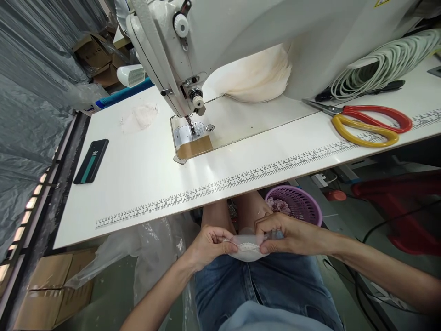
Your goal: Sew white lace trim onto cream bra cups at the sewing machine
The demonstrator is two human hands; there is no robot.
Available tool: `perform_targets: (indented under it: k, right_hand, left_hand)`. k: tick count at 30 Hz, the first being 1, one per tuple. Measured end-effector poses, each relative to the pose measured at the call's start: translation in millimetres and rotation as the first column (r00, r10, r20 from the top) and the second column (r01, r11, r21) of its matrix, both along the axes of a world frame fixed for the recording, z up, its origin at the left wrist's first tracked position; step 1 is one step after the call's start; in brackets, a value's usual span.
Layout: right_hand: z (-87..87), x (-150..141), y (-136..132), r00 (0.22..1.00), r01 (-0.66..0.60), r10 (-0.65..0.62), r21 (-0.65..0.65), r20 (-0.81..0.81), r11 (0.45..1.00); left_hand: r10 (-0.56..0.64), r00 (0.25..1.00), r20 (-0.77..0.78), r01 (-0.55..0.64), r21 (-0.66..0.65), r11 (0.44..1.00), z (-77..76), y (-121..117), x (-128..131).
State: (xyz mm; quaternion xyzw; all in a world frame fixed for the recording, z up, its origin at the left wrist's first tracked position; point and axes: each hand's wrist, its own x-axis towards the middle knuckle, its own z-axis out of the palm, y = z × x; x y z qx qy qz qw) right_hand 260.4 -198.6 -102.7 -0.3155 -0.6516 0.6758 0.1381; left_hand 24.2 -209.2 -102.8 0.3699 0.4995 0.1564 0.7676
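Observation:
Both hands are low over my lap, below the table's front edge. My left hand [207, 246] and my right hand [284, 235] pinch the two ends of a small translucent white fabric piece [248, 248] with a beaded or lacy strip on it. The fingers of both hands are closed on it. A white sewing machine [220, 41] stands on the white table [144, 170] ahead, its needle and presser foot [190, 125] over the metal plate, with nothing under the foot.
Red and yellow scissors [372, 123] lie at the right by a coil of white cord [382, 64]. A black phone [91, 161] lies at the left. White fabric [255, 76] is bunched behind the machine. A purple basket [296, 203] and cardboard boxes [48, 287] sit on the floor.

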Motion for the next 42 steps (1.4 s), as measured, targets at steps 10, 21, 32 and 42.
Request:
perform_targets:
  k: [10, 21, 32, 42]
  right_hand:
    - [0.8, 4, 0, 0.998, -0.051, 0.052, -0.024, 0.018, 0.998]
    - [-8.5, 23, 9, 0.992, -0.121, 0.116, -0.136, -0.044, 0.983]
    - [-12.1, 16, 7, 0.997, -0.031, 0.029, -0.035, -0.069, 0.999]
    - [-16.1, 22, 7, 0.995, -0.028, 0.024, -0.048, -0.092, 0.998]
  left_hand:
    - [0.019, 1.000, 0.021, -0.019, 0.002, 1.000, -9.2, -1, -5]
    - [0.138, 0.988, 0.063, -0.132, -0.094, 0.987, -20.3, -3, -15]
    - [0.171, 0.984, 0.046, -0.166, -0.096, 0.982, -18.2, -6, -15]
    - [0.141, 0.987, 0.079, -0.137, -0.057, 0.989, -19.6, -6, -13]
